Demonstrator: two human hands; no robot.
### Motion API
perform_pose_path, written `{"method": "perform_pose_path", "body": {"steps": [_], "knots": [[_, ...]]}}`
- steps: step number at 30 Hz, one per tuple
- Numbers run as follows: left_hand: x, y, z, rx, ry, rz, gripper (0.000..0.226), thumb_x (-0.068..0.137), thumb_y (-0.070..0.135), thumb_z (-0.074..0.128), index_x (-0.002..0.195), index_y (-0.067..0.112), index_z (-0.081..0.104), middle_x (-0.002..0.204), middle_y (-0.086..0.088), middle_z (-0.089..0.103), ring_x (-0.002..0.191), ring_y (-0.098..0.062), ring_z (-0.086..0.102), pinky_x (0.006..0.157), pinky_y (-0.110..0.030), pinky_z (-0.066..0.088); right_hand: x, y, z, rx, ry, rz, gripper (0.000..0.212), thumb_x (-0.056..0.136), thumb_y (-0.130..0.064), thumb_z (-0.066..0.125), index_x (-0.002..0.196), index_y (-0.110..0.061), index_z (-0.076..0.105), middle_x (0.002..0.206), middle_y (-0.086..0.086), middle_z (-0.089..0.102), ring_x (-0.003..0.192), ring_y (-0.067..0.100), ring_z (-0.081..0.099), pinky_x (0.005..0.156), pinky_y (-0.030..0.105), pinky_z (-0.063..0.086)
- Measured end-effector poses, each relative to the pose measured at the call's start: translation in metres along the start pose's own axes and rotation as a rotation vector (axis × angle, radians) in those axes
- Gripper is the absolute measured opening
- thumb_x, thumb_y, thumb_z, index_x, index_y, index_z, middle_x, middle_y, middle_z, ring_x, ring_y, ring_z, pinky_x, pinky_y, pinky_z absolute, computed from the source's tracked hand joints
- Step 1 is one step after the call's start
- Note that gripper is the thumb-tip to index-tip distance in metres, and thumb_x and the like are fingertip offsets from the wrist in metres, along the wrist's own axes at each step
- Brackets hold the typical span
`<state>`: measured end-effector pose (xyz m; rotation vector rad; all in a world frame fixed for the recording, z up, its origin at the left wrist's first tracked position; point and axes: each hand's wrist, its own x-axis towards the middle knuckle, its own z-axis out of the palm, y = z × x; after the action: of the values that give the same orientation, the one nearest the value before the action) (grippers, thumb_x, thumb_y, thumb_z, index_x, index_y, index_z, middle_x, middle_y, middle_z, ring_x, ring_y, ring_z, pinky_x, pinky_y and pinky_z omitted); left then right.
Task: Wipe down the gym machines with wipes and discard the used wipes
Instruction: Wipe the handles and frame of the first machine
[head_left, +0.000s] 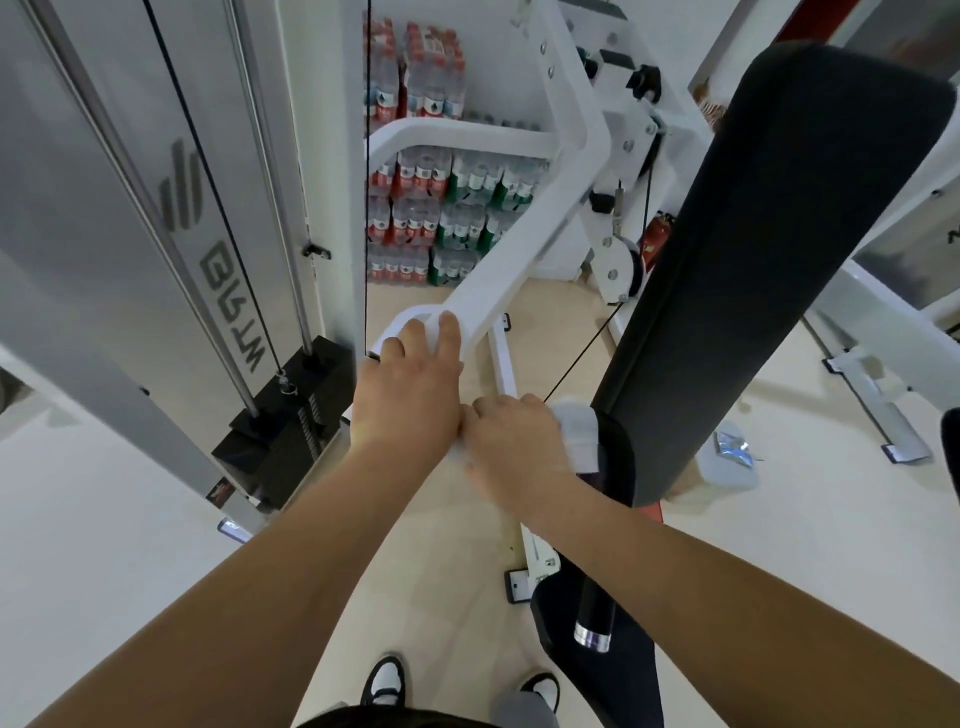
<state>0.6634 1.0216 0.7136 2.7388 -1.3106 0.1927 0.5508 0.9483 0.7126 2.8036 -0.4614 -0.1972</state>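
view is taken from above, looking down past both forearms at a white gym machine.

left hand (410, 384) is laid on the end of the white machine arm (519, 249). its fingers are hooked over the arm's rounded end, so the arm is grasped. the thumb is not seen.

right hand (511, 441) is placed just beside the left, the two touching at the knuckles. it is clenched on a white wipe (576, 434). the wipe is bunched under the fingers and sticks out on the hand's right side, pressed against the lower edge of the black pad (753, 260). what lies under the palm cannot be made out.

the black pad is tilted and runs from upper right down to the wipe. below it a black handle (595, 613) with a chrome tip is seen.

on the left, a black weight stack (280, 431) is seated between chrome guide rods, with a thin cable (208, 182) running down to it. a grey shroud with a logo is stood beside it.

behind the machine arm, water bottle packs (431, 208) with red and green labels are stacked against the wall.

on the beige floor right of the pad, a bluish packet (732, 447) is seen on a pale translucent thing; its kind cannot be told.

black-and-white shoes (384, 680) are seen at the bottom edge.
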Motion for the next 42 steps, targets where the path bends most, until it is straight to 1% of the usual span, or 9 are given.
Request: {"method": "perform_pose_path", "body": {"steps": [3, 7, 9, 12, 19, 24, 30, 36, 42], "knots": [[0.001, 0.0, 0.001, 0.004, -0.02, 0.002, 0.06, 0.108, 0.042, 0.032, 0.158, 0.015, 0.011, 0.136, -0.019, 0.046, 0.109, -0.034, 0.057, 0.071, -0.04, 0.047, 0.02, 0.002, -0.015, 0.054, -0.236, -0.101, 0.027, 0.091, -0.018, 0.053, 0.068, -0.024, 0.042, 0.065, -0.006, 0.048, 0.056, 0.019, 0.049, 0.061, 0.032, 0.042], [0.001, -0.002, -0.003, -0.057, -0.031, 0.01, 0.059, 0.108, 0.041, 0.032, 0.158, 0.017, 0.012, 0.138, -0.016, 0.046, 0.112, -0.034, 0.056, 0.076, -0.042, 0.049, 0.026, 0.025, -0.032, 0.187, -0.408, -0.147, 0.02, 0.087, -0.046, 0.064, 0.084, -0.027, 0.059, 0.073, -0.011, 0.055, 0.069, 0.014, 0.057, 0.069, 0.035, 0.052], [0.001, -0.003, -0.003, -0.075, -0.041, 0.001, 0.057, 0.108, 0.041, 0.032, 0.157, 0.018, 0.012, 0.137, -0.015, 0.046, 0.111, -0.033, 0.056, 0.074, -0.041, 0.047, 0.021, 0.043, -0.031, 0.223, -0.432, -0.066, 0.023, 0.083, -0.05, 0.067, 0.078, -0.03, 0.055, 0.074, -0.01, 0.058, 0.068, 0.011, 0.056, 0.069, 0.035, 0.052], [0.001, -0.002, -0.002, -0.087, -0.039, -0.004, 0.055, 0.108, 0.041, 0.033, 0.156, 0.019, 0.015, 0.136, -0.016, 0.047, 0.108, -0.034, 0.056, 0.069, -0.039, 0.041, -0.006, 0.083, -0.016, 0.306, -0.35, 0.174, 0.02, 0.084, -0.045, 0.069, 0.089, -0.028, 0.06, 0.084, -0.008, 0.064, 0.08, 0.018, 0.064, 0.07, 0.034, 0.052], [-0.003, 0.0, -0.003, -0.113, -0.031, -0.024, 0.051, 0.107, 0.038, 0.035, 0.152, 0.02, 0.019, 0.13, -0.017, 0.049, 0.105, -0.035, 0.056, 0.07, -0.045, 0.05, -0.073, 0.075, 0.01, 1.57, -0.023, 1.027, 0.024, 0.084, -0.021, 0.08, 0.103, -0.013, 0.068, 0.071, 0.012, 0.063, 0.05, 0.02, 0.054, 0.056, 0.033, 0.053], [-0.007, 0.001, -0.004, -0.086, -0.011, -0.001, 0.048, 0.107, 0.036, 0.037, 0.149, 0.018, 0.023, 0.128, -0.019, 0.051, 0.102, -0.036, 0.057, 0.07, -0.047, 0.047, -0.108, 0.039, 0.027, 1.804, -0.058, 1.249, 0.018, 0.087, -0.019, 0.076, 0.09, -0.007, 0.062, 0.052, 0.006, 0.049, 0.042, 0.019, 0.046, 0.05, 0.03, 0.052], [-0.007, 0.0, -0.002, -0.08, 0.002, 0.012, 0.048, 0.107, 0.034, 0.037, 0.15, 0.017, 0.023, 0.131, -0.023, 0.05, 0.105, -0.041, 0.057, 0.074, -0.051, 0.049, -0.148, 0.002, 0.043, 1.851, -0.176, 1.239, 0.017, 0.091, -0.014, 0.072, 0.087, -0.003, 0.061, 0.047, 0.003, 0.034, 0.034, 0.018, 0.036, 0.043, 0.028, 0.048], [-0.005, 0.001, -0.001, -0.076, 0.002, 0.016, 0.049, 0.106, 0.034, 0.038, 0.15, 0.016, 0.023, 0.13, -0.024, 0.05, 0.104, -0.041, 0.057, 0.074, -0.051, 0.05, -0.155, 0.029, 0.059, 2.355, -0.444, 0.809, 0.035, 0.088, -0.018, 0.073, 0.067, -0.018, 0.046, 0.049, -0.001, 0.032, 0.043, 0.014, 0.036, 0.05, 0.029, 0.043], [-0.003, 0.004, -0.004, -0.032, -0.024, 0.014, 0.052, 0.107, 0.035, 0.036, 0.152, 0.015, 0.018, 0.131, -0.023, 0.047, 0.103, -0.039, 0.056, 0.069, -0.048, 0.047, -0.108, 0.07, 0.049, 2.466, -0.282, 0.692, 0.048, 0.096, -0.029, 0.066, 0.053, -0.025, 0.047, 0.046, -0.009, 0.029, 0.041, 0.007, 0.033, 0.048, 0.023, 0.033]]}}
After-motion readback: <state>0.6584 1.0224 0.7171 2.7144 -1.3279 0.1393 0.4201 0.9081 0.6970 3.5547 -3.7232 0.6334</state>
